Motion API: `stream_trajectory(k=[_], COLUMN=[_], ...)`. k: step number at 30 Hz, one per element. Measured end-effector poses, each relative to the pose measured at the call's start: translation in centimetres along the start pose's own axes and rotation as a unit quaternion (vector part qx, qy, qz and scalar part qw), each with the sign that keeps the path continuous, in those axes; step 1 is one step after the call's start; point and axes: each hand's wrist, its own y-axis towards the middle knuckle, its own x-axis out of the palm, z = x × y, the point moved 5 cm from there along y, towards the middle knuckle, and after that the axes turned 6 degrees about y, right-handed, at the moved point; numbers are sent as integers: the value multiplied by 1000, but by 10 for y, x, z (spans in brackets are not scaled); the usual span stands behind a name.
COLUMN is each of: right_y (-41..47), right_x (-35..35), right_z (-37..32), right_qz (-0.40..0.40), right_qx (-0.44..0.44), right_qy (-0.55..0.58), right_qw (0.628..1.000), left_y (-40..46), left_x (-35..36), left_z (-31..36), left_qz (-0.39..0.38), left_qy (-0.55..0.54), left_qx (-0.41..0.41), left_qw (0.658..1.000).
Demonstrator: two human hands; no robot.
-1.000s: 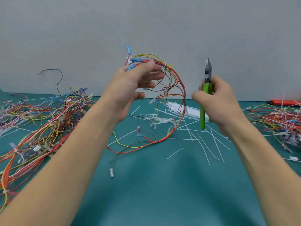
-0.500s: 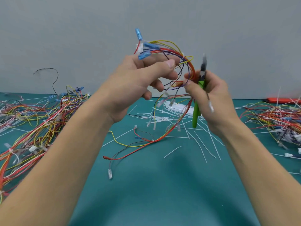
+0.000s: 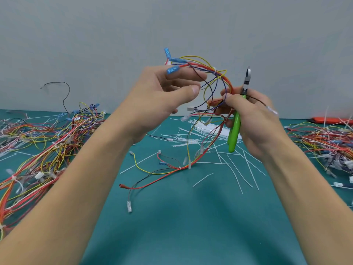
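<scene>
Left thumb has opened away from the index finger since half a second ago; right hand (image 3: 252, 119) has closed in from 3 o'clock over the last second and now meets the wire harness (image 3: 226, 80); left hand (image 3: 160, 98) is raised at centre, fingers stretched toward 3 o'clock, thumb and index apart; harness top with blue terminals (image 3: 172, 70) lies against the index finger, but whether any finger pinches it is hard to tell; right hand is curled round green-handled cutters (image 3: 234, 134), blades toward 12 o'clock, and its fingertips also pinch the red-orange wires; harness arcs between both hands, its tail trailing toward 7 o'clock onto the teal mat (image 3: 191, 226); loose white cable ties (image 3: 236, 169) lie at 4 o'clock of the tail; harness piles at 9 o'clock (image 3: 47, 150) and 3 o'clock (image 3: 324, 142)
</scene>
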Motion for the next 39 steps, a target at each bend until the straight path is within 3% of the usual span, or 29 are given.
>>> stream_trajectory(k=[6, 11, 16, 19, 28, 39], right_y=[-3, -4, -2, -2, 1, 6], right_x=[5, 6, 2, 4, -1, -10], right_z=[4, 7, 12, 16, 24, 35], right_qz=[-82, -134, -145, -155, -159, -136], right_qx=[119, 185, 216, 231, 255, 281], right_qy=[86, 177, 243, 245, 264, 294], right_qw=[986, 957, 935, 929, 917, 903], left_y=[0, 1, 2, -2, -2, -2], left_x=[-2, 2, 9, 17, 17, 17], left_z=[3, -5, -26, -38, -52, -54], left_qz=[52, 5, -119, -195, -171, -190], left_qy=[150, 201, 66, -39, -181, -167], left_qx=[60, 45, -17, -83, -158, -164], left_qw=[986, 979, 991, 976, 956, 954])
